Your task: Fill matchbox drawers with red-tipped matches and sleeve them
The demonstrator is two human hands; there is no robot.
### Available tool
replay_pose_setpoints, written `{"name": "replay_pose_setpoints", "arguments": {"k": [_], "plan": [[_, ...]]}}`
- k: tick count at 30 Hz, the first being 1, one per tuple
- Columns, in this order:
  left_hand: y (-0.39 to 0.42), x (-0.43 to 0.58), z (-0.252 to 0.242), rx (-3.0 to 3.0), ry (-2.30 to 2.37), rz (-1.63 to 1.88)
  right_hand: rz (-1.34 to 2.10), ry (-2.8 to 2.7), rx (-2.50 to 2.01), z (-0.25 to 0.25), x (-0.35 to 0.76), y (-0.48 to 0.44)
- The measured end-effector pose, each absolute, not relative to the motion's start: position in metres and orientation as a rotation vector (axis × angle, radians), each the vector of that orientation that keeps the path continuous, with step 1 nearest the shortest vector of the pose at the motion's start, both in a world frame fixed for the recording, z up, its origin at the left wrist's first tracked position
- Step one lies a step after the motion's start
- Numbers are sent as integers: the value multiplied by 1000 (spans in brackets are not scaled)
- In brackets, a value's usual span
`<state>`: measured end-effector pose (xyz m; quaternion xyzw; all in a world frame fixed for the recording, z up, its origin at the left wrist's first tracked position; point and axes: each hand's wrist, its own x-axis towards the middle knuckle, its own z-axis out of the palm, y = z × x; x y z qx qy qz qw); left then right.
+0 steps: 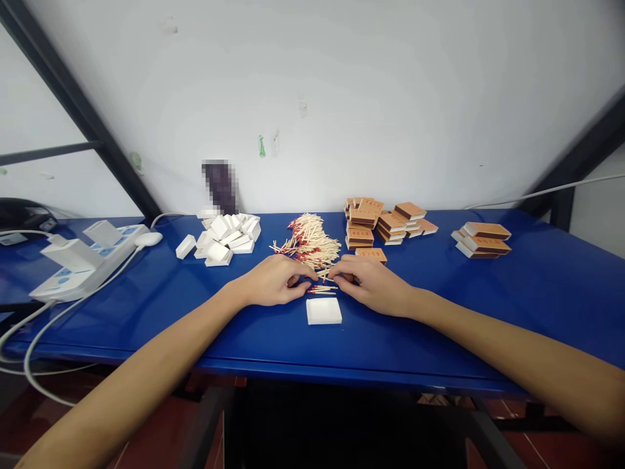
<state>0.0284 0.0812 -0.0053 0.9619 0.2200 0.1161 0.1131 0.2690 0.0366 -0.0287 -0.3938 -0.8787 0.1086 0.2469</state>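
Note:
A heap of matches [315, 241] with red heads lies at the middle of the blue table, just beyond my hands. My left hand [276, 280] rests at the heap's near edge, thumb and forefinger curled close together at the red-headed ends of a few matches. From the other side my right hand [374, 283] pinches at the plain ends of those matches. Just below the fingertips several loose matches [323, 290] lie side by side. Nearest to me is a white matchbox tray [324, 311], lying flat; neither hand touches it.
White matchbox trays [227, 238] are piled at the back left. Orange matchbox sleeves [364, 218] stand stacked behind my right hand, and several matchboxes [483, 240] sit farther right. A power strip [92, 264] with plugs and white cables occupies the left side. A wall closes off the back.

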Motion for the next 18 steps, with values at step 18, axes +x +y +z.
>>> {"name": "replay_pose_setpoints", "arguments": {"k": [18], "plan": [[84,29,-9,2934,543,276,360,-2356,-1177,-28,265,43]]}}
